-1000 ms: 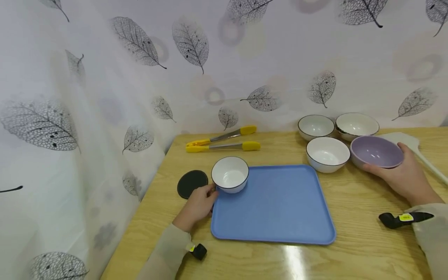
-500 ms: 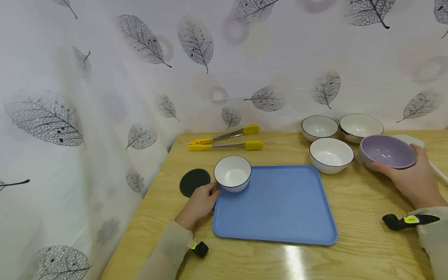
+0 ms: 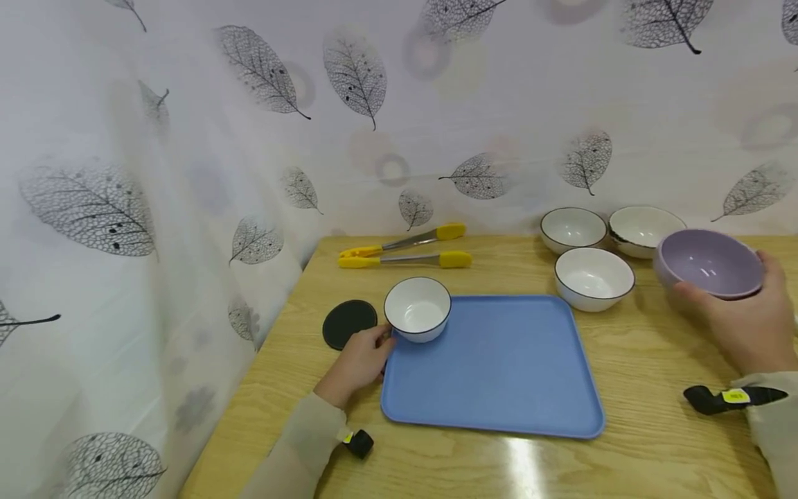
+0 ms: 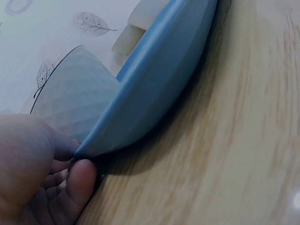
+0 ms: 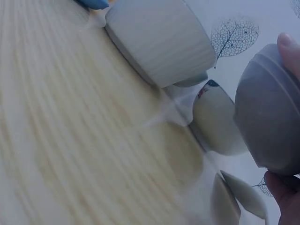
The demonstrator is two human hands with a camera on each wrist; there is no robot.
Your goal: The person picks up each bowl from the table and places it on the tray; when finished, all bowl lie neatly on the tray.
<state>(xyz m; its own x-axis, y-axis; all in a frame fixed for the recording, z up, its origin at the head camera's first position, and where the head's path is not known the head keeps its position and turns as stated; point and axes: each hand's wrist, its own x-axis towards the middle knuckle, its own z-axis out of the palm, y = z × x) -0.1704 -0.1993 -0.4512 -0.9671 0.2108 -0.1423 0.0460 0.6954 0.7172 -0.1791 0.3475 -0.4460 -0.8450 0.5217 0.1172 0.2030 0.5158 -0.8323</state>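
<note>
In the head view, my right hand grips a purple bowl by its side, thumb near the front rim and fingers at the far right. The right wrist view shows this bowl held up off the table, its outer wall facing the camera. My left hand pinches the left rim of a blue tray, as the left wrist view shows with thumb and fingers at the tray edge. A white bowl with a dark rim sits on the tray's far left corner, just beyond my left fingertips.
White bowls stand at the back right: one nearer, one behind it and one with a dark-marked rim. Yellow-tipped tongs lie at the back left. A black round disc lies left of the tray. A patterned curtain hangs behind.
My right hand has moved the purple bowl rightward and up, widening its gap from the nearest white bowl. My left hand stays at the tray's rim. The head view has shifted slightly.
</note>
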